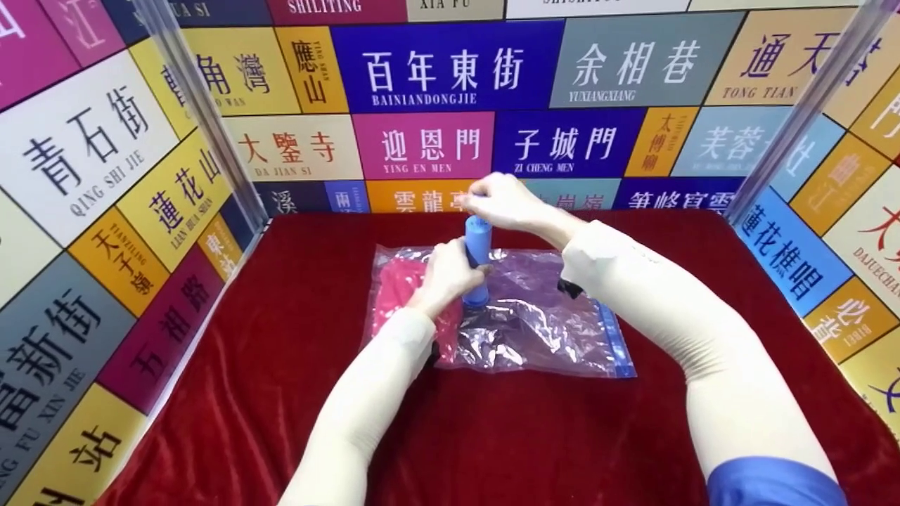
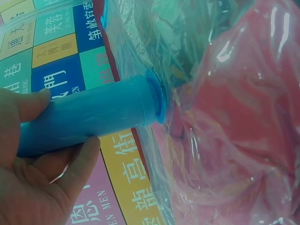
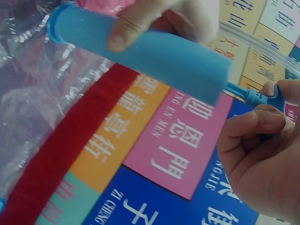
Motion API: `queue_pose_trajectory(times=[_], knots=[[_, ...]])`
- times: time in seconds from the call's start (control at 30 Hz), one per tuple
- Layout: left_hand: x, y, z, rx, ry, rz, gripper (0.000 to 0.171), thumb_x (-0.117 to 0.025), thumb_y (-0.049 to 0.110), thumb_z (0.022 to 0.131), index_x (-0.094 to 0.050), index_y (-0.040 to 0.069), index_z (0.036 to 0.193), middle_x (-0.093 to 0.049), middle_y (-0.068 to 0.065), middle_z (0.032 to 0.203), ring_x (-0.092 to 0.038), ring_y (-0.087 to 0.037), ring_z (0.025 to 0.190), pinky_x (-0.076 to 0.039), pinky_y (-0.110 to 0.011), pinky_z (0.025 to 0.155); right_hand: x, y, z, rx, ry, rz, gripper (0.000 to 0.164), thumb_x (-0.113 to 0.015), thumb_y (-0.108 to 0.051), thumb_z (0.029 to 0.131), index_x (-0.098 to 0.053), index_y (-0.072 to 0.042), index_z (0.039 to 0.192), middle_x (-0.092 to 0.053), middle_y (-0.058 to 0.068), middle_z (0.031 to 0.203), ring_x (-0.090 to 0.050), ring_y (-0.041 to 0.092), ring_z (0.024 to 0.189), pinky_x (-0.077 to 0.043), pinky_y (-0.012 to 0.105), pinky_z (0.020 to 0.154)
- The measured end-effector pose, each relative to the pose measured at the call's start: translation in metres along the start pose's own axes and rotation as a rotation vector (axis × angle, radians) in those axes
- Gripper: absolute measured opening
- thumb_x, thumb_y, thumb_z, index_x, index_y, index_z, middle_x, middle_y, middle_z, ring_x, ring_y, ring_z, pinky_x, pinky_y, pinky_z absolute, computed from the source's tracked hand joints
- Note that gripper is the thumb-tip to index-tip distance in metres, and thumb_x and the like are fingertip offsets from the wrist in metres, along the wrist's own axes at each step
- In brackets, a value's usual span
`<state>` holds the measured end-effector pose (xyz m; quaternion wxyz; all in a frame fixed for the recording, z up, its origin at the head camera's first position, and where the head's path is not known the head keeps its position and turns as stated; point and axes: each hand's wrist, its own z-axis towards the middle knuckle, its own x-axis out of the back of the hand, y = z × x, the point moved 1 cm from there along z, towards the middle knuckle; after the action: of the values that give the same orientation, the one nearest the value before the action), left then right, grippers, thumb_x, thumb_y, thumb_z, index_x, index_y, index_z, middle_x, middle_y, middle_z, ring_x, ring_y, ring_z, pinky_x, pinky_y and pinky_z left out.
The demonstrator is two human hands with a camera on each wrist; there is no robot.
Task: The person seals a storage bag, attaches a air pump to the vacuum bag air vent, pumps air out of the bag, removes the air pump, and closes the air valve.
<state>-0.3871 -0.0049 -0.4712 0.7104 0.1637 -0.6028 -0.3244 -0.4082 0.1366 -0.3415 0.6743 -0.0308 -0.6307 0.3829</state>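
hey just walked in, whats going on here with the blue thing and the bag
A person is working a blue pump by hand over a clear plastic bag. The left hand grips its barrel, holding it upright with the lower end against the bag, while the right hand holds the handle at the top. A short piece of rod shows below the handle. The bag lies on a red cloth, with something pink inside.

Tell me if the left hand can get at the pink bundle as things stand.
Probably not directly: the left hand grips the blue pump, and the clear bag covers the pink bundle.
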Motion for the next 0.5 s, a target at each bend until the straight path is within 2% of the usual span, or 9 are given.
queue_pose_trajectory(times=[0.17,0.5], knots=[[-0.001,0.000,0.000,0.012,0.006,-0.022,0.038,-0.089,0.030,0.079,-0.071,0.013,0.108,-0.075,-0.002,0.088,-0.072,-0.020,0.079,-0.062,-0.035,0.077,-0.013,0.008,-0.004,0.022,0.025,0.034,0.045,-0.060,-0.041,0.105,-0.051,-0.020,0.067,-0.042,-0.005,0.061,-0.041,0.016,0.061,-0.035,0.032,0.061],[-0.001,-0.001,0.002,-0.036,0.009,-0.015,0.037,-0.086,0.033,0.079,-0.071,0.013,0.105,-0.073,-0.001,0.084,-0.071,-0.021,0.076,-0.061,-0.036,0.074,-0.027,0.020,-0.009,-0.038,0.128,0.115,0.044,-0.061,-0.045,0.104,-0.053,-0.020,0.069,-0.046,-0.004,0.064,-0.045,0.017,0.065,-0.037,0.033,0.064]])
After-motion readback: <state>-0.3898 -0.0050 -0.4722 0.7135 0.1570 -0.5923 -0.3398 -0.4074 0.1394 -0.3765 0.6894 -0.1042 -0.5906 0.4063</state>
